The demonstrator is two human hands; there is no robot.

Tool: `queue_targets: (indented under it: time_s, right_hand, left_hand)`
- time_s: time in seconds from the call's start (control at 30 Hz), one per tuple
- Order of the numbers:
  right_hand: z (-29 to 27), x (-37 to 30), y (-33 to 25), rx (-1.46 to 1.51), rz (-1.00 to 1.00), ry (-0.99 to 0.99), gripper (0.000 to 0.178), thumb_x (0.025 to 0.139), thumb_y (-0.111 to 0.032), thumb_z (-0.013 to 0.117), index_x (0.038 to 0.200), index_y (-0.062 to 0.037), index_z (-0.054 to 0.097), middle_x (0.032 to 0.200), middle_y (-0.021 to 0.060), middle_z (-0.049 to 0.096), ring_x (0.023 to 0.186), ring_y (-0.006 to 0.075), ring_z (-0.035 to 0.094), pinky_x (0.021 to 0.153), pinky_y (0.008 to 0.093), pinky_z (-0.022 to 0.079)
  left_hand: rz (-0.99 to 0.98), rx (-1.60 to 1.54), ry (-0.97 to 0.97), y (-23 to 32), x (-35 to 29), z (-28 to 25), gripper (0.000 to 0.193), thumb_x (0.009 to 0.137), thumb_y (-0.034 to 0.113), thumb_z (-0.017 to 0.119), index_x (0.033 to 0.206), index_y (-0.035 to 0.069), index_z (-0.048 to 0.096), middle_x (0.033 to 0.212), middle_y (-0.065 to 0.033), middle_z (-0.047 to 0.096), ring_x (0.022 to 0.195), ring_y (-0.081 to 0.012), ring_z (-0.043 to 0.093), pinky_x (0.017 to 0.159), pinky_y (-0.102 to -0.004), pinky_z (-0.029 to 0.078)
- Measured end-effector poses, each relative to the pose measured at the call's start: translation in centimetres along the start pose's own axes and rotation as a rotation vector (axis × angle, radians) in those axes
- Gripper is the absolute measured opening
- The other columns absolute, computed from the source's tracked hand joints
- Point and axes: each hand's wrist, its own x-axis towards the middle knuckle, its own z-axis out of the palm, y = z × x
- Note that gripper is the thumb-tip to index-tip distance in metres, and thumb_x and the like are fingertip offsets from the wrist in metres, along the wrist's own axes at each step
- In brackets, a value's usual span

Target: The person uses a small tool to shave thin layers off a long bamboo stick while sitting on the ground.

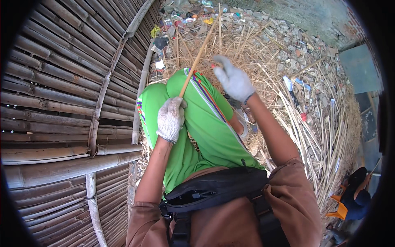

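Observation:
My left hand (pixel 170 119), in a whitish knit glove, is closed around the lower end of a long, thin tan bamboo stick (pixel 200 53). The stick slants up and away over my knees, its far end above the littered ground. To the right of the stick, my right hand (pixel 235 79), also gloved, is raised and slightly blurred, thumb and fingers apart. A small red spot (pixel 213 65) shows by its fingertips; whether it is touched or lies behind, I cannot tell. Green trousers (pixel 214 119) with striped sides cover my bent legs, under both hands.
A bamboo slat wall (pixel 61 74) stands close on my left. Straw and shavings (pixel 242 45), rubble and litter cover the ground ahead. Split bamboo strips (pixel 296 136) lie at right. A black waist bag (pixel 218 185) crosses my lap. Another person (pixel 357 195) is near an orange chair (pixel 340 209).

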Motion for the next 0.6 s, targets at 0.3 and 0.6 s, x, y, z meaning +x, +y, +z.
queue_targets:
  time_s: [0.3,0.6]
  right_hand:
    - [4.9,-4.7,-3.7,-0.047,-0.333,0.133,0.024,0.104,-0.036,0.068,0.122,-0.0252,0.078,0.1,0.0111,0.069,0.082,0.0378,0.074,0.071,0.0502,0.061]
    - [5.1,-4.5,-3.4,-0.037,-0.264,0.082,0.027,0.102,-0.031,0.071,0.126,-0.0234,0.079,0.101,0.0124,0.071,0.085,0.0368,0.075,0.074,0.0482,0.061]
  left_hand:
    - [0.488,0.7,0.177,-1.0,2.7,0.2,0.036,0.111,0.034,0.054,0.1,0.004,0.071,0.089,-0.0255,0.072,0.085,-0.0492,0.07,0.075,-0.0544,0.054]
    - [0.526,0.866,0.264,-0.5,-1.1,-0.1,0.032,0.111,0.033,0.057,0.105,0.005,0.072,0.087,-0.0269,0.071,0.081,-0.0489,0.072,0.072,-0.0548,0.055]
